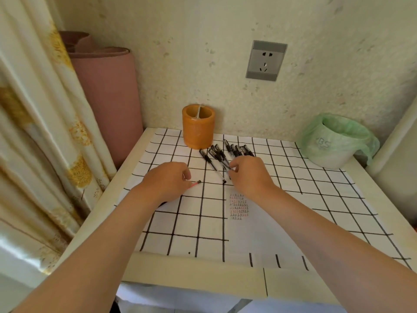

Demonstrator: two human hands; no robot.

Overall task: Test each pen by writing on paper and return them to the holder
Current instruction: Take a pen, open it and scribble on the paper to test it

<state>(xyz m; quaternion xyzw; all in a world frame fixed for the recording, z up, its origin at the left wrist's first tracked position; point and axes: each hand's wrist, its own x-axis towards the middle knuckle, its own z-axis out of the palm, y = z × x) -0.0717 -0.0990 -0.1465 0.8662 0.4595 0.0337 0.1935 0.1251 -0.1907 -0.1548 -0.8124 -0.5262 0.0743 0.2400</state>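
An orange cylindrical pen holder [198,126] stands at the back of the table, with one clear pen leaning inside it. Several black pens [225,154] lie in a loose heap on the checked cloth just in front of the holder. My right hand [248,175] reaches into the near end of the heap and pinches one of the black pens. My left hand [167,180] rests on the cloth to the left, holding a red pen [195,184] whose dark end pokes out to the right. A white sheet of paper [252,227] with rows of small red and black scribbles lies below my right hand.
A small bin lined with a green plastic bag [336,141] sits at the back right corner. A rolled pink mat [108,96] and a curtain [36,132] stand left of the table. A wall socket [266,61] is above. The table's front edge [194,274] is near me.
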